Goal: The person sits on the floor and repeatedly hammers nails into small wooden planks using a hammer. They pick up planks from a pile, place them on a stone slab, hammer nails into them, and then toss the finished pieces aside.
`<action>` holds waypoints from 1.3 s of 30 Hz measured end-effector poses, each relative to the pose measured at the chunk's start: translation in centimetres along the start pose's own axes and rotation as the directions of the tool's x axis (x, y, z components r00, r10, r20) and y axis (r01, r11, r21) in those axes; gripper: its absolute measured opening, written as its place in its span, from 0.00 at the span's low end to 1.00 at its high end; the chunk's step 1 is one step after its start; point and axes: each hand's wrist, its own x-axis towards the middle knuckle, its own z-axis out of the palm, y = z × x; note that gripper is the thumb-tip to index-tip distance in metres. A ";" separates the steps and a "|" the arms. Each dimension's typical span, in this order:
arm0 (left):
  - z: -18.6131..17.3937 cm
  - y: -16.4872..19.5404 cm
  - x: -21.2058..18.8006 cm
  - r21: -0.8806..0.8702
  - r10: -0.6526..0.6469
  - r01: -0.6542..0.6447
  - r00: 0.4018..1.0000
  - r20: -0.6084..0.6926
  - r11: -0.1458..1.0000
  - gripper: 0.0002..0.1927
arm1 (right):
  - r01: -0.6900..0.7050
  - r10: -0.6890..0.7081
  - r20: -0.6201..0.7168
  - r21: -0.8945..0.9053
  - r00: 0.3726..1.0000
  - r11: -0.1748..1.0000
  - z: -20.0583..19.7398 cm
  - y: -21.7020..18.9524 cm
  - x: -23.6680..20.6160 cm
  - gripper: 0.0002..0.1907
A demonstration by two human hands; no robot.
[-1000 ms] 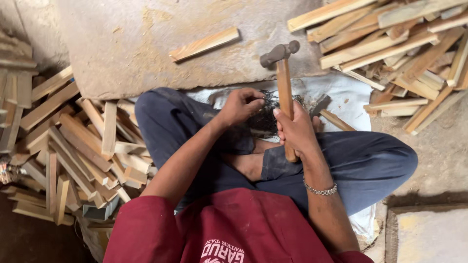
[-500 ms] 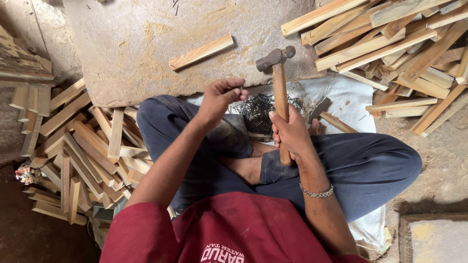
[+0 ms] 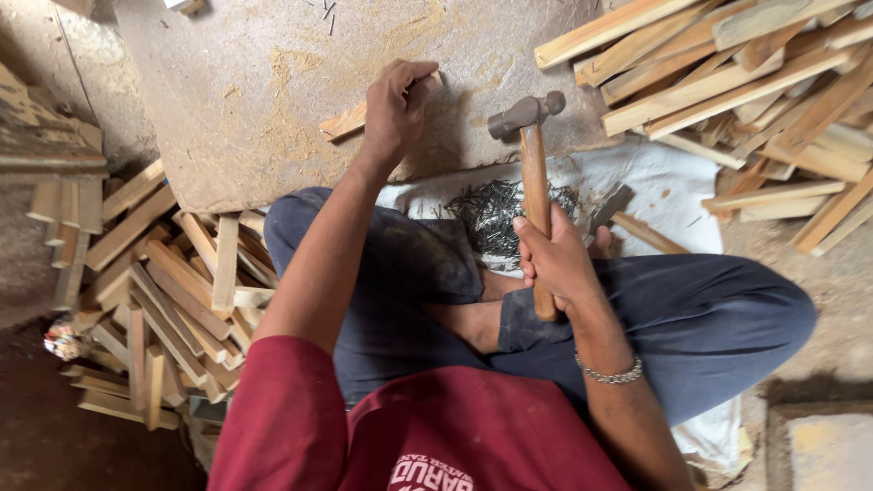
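Short pale wooden slat (image 3: pixel 350 118) flat on grey stone slab (image 3: pixel 255 118), stiff and light by the look, best held by its long edges. Stacked cut wooden strips (image 3: pixel 164 300) at far left. Left hand (image 3: pixel 397 107) curled over the slat's right end, pinning it down. Heap of dark loose nails (image 3: pixel 496 211) on white sacking (image 3: pixel 673 195). Right hand (image 3: pixel 553 259) clenched low on wooden-handled steel hammer (image 3: pixel 532 159), head raised.

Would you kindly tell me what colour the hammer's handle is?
The hammer handle is light brown wood, gripped in the right hand; head view.
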 end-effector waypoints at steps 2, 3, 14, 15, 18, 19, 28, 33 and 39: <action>0.4 -0.7 0.4 -0.025 0.040 -0.040 0.999 -0.036 0.999 0.07 | -0.008 0.008 0.004 0.018 1.000 1.000 0.0 -0.1 0.0 0.15; 0.7 -0.9 0.5 -0.046 0.059 -0.061 0.997 -0.054 0.997 0.06 | -0.019 0.019 -0.003 0.013 1.000 1.000 0.0 -0.1 -0.1 0.15; 1.6 -2.1 0.1 0.016 0.104 -0.103 0.987 -0.120 0.995 0.06 | -0.031 0.030 -0.035 -0.036 0.999 0.999 0.5 -0.6 -0.1 0.12; 1.7 -2.1 0.0 0.022 0.115 -0.113 0.986 -0.125 0.993 0.06 | -0.030 0.029 -0.037 -0.036 0.999 0.999 0.6 -0.5 0.0 0.11; 2.1 -2.3 -0.1 0.059 0.138 -0.131 0.983 -0.121 0.990 0.06 | -0.015 0.012 -0.061 -0.050 0.998 0.999 0.8 -0.2 0.0 0.11; 2.2 -2.4 -0.1 0.080 0.136 -0.127 0.985 -0.110 0.989 0.05 | -0.005 0.000 -0.071 -0.063 0.997 0.998 1.0 -0.1 -0.1 0.11; 1.5 -1.8 -0.7 -0.069 0.018 -0.027 0.992 -0.124 0.997 0.35 | 0.558 -0.690 0.043 -0.626 0.722 0.545 3.4 -3.3 0.8 0.21; 1.8 -2.2 -0.5 -0.069 0.024 -0.033 0.991 -0.130 0.997 0.48 | 0.329 -0.525 -0.049 -0.730 0.849 0.600 6.5 -5.3 2.7 0.29; 2.1 -2.7 -0.6 -0.036 0.068 -0.075 0.987 -0.148 0.997 0.48 | 0.289 -0.448 -0.011 -0.750 0.894 0.595 6.2 -6.7 3.1 0.30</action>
